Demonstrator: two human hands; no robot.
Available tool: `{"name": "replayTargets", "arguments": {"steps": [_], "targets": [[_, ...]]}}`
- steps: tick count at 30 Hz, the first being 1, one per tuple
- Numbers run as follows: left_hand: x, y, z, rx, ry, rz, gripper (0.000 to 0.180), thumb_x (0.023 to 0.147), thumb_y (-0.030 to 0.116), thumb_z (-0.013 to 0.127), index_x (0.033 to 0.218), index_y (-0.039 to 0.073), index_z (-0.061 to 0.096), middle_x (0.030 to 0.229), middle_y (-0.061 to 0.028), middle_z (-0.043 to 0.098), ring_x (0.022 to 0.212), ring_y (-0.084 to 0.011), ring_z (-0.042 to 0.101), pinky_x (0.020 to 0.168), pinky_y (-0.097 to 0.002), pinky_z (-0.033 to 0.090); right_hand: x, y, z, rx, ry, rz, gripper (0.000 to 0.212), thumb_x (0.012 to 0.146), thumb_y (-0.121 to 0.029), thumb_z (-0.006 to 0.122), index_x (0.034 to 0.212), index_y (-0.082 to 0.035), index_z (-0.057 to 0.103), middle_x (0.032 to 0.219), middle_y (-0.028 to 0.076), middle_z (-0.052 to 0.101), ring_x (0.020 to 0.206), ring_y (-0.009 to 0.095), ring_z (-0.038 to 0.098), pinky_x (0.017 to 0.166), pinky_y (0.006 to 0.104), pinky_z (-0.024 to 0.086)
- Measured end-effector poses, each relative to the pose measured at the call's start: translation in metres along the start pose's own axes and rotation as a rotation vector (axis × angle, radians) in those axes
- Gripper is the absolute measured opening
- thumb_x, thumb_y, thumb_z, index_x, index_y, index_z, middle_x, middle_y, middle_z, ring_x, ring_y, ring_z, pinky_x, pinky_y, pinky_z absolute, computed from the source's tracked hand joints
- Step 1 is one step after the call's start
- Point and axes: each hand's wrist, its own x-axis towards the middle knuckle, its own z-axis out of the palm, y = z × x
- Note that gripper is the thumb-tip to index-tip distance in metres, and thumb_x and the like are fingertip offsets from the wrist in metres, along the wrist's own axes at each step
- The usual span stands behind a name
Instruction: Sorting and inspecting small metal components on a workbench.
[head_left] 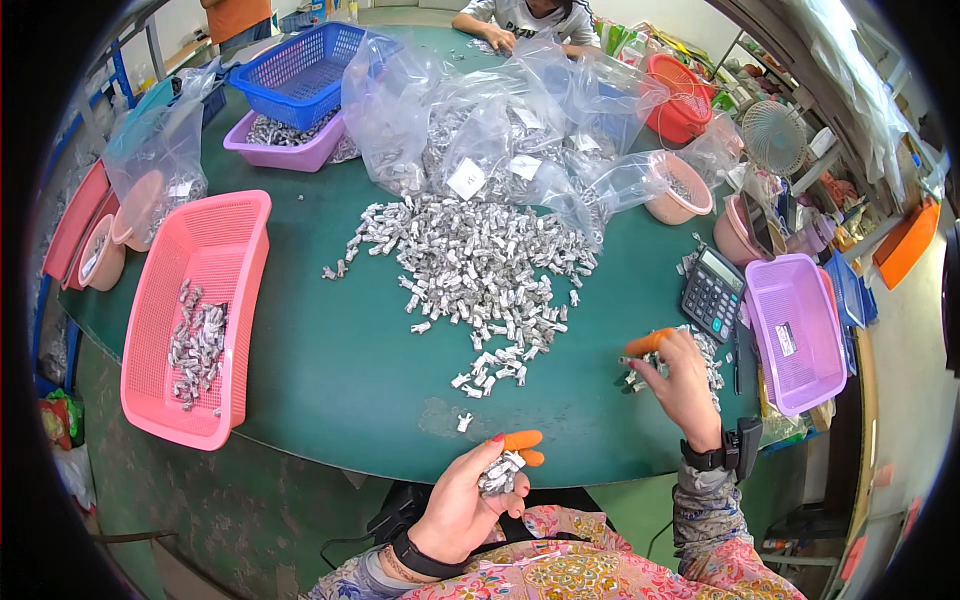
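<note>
Near the table's front edge my left hand [470, 505] is cupped round several small silver metal figures [500, 474]. Orange finger covers sit on some of its fingers. One loose silver figure [464, 422] lies on the green table just beyond it. My right hand [684, 378], also with an orange finger cover, is over a smaller heap of silver figures [714, 378] at the right. Its thumb and forefinger are close together, and a small silver piece shows at their tips. A large pile of the same figures [480, 265] spreads across the middle of the table.
At left stands a pink basket [252, 300] with some figures inside. Filled clear bags [480, 140] stand behind the pile. A calculator [713, 293] and a purple basket [797, 335] are at right. Across the table a person's hand [499, 39] is near small pieces.
</note>
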Motion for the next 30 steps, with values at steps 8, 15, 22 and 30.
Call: {"name": "replayTargets", "arguments": {"steps": [8, 15, 22, 30], "targets": [[0.001, -0.004, 0.01, 0.041, -0.04, -0.042, 0.044, 0.1, 0.029, 0.042, 0.128, -0.004, 0.051, 0.1, -0.0109, 0.064, 0.068, -0.0136, 0.057, 0.049, -0.0268, 0.043, 0.017, -0.071, 0.054, 0.15, -0.102, -0.096, 0.021, 0.073, -0.015, 0.077, 0.088, -0.007, 0.065, 0.083, 0.007, 0.059, 0.077, 0.026, 0.054, 0.067, 0.0358, 0.045], [-0.005, 0.002, 0.002, 0.002, 0.007, 0.005, 0.043, 0.1, 0.028, 0.042, 0.127, -0.004, 0.052, 0.097, -0.0109, 0.065, 0.065, -0.0134, 0.058, 0.05, -0.0264, 0.044, 0.018, -0.058, 0.068, 0.31, -0.185, -0.047, 0.02, 0.075, -0.016, 0.077, 0.091, -0.008, 0.068, 0.079, 0.006, 0.057, 0.072, 0.021, 0.052, 0.065, 0.033, 0.044], [0.0, -0.003, 0.004, 0.007, -0.003, -0.024, 0.043, 0.101, 0.028, 0.042, 0.126, -0.004, 0.053, 0.097, -0.0117, 0.065, 0.064, -0.0136, 0.057, 0.05, -0.0268, 0.044, 0.005, -0.067, 0.043, 0.58, -0.321, 0.164, 0.025, 0.077, -0.011, 0.074, 0.101, -0.009, 0.071, 0.08, 0.002, 0.055, 0.071, 0.016, 0.047, 0.065, 0.0274, 0.041], [0.003, -0.006, 0.001, 0.012, -0.001, -0.002, 0.044, 0.101, 0.029, 0.039, 0.127, -0.004, 0.051, 0.098, -0.0138, 0.065, 0.071, -0.0188, 0.063, 0.052, -0.0301, 0.051, 0.007, -0.07, 0.026, 0.509, -0.246, -0.104, 0.028, 0.075, -0.008, 0.074, 0.103, -0.009, 0.069, 0.097, 0.003, 0.063, 0.079, 0.017, 0.05, 0.068, 0.0277, 0.043]]}}
